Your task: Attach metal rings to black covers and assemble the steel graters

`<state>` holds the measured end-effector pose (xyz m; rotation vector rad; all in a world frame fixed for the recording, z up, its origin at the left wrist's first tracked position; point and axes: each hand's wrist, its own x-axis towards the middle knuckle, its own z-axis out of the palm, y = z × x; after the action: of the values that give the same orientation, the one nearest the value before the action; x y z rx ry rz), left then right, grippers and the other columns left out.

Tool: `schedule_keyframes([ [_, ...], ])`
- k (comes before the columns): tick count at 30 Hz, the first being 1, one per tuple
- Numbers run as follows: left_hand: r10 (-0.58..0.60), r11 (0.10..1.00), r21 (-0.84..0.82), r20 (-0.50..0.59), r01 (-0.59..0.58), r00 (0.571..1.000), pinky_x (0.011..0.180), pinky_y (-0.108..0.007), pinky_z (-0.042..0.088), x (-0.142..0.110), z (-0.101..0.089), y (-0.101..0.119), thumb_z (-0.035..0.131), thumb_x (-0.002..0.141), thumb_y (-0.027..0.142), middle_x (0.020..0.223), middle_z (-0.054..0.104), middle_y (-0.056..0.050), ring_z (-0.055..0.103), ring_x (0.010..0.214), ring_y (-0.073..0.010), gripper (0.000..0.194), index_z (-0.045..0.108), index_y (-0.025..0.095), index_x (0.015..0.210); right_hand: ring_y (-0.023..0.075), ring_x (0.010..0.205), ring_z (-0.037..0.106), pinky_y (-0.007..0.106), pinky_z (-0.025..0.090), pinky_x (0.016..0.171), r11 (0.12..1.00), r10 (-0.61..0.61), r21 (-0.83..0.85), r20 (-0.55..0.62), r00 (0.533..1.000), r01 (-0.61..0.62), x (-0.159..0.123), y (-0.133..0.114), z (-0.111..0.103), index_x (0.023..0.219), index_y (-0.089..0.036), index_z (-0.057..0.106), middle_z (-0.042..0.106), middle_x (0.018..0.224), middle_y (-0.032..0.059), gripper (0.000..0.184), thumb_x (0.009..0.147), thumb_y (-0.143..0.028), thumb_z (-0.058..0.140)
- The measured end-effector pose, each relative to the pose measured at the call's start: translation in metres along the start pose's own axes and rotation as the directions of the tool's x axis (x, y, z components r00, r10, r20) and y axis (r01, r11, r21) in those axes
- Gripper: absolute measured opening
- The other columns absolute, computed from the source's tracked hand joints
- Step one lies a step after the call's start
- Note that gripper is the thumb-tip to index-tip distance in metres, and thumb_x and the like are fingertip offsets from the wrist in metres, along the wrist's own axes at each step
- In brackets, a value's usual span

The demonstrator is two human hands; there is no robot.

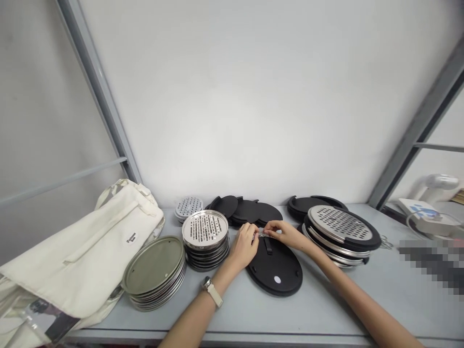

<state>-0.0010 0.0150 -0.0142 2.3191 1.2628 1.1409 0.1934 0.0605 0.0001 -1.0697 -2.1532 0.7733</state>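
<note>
We look down on a grey tabletop (246, 316) against a white wall, where two bare hands meet over the far edge of a round black disc (273, 268). The disc lies flat in the middle, nearest us among the stacks around it, with a white round sticker (277, 280) on its near part and a black strap (268, 245) running in from the far edge. The right hand (283, 235) pinches, between thumb and forefinger, a small shiny piece (261, 234) at that edge. The left hand (246, 241) faces it with fingers bent and bunched; we cannot tell whether it grips the piece too. We judge the step in hand to be fine fingertip work on this piece, and the next move to call for a steady, light hold with the disc kept flat. The piece is too small and too covered by fingers for us to name. The left thumb is mostly hidden, the forearms run off the bottom, a white fabric bag (105, 237) is cut off at left, and pixelation masks part of the right side.
</note>
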Motion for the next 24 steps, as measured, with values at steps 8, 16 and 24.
schedule_keyframes([
  [8,-0.042,0.992,0.128,0.175,0.019,0.984,0.093,-0.050,0.044,-0.030,-0.001,0.055,0.056,0.086,0.044,0.112,0.057,-0.015,0.053,0.106,-0.0325,0.043,0.053,0.016,0.118,0.0203,0.074,0.062,0.034,0.048,0.072,0.999,0.037,0.022,-0.149,0.988,-0.034,-0.015,0.004,0.011,0.078,-0.015,0.067,0.070,0.076,0.0067,0.032,0.083,-0.044,0.054],
  [16,-0.079,0.973,0.226,0.120,0.051,0.990,0.108,-0.056,0.031,-0.069,0.012,0.073,0.042,0.092,0.023,0.145,0.041,-0.016,0.037,0.134,-0.0324,0.039,0.052,0.017,0.128,0.0181,0.068,0.058,0.033,0.047,0.069,1.000,0.018,0.004,-0.238,0.971,-0.018,-0.021,-0.003,0.035,0.076,-0.016,0.061,0.064,0.070,0.0042,0.025,0.084,-0.036,0.049],
  [24,-0.052,0.985,0.173,0.196,0.018,0.979,0.103,-0.043,0.037,-0.089,-0.036,0.071,0.035,0.085,0.007,0.134,0.055,-0.007,0.047,0.125,-0.0224,0.040,0.059,0.022,0.113,0.0147,0.064,0.053,0.028,0.044,0.064,0.983,0.037,0.184,-0.210,0.977,0.002,-0.050,-0.019,0.051,0.087,-0.016,0.061,0.057,0.066,-0.0005,0.029,0.087,-0.043,0.050],
])
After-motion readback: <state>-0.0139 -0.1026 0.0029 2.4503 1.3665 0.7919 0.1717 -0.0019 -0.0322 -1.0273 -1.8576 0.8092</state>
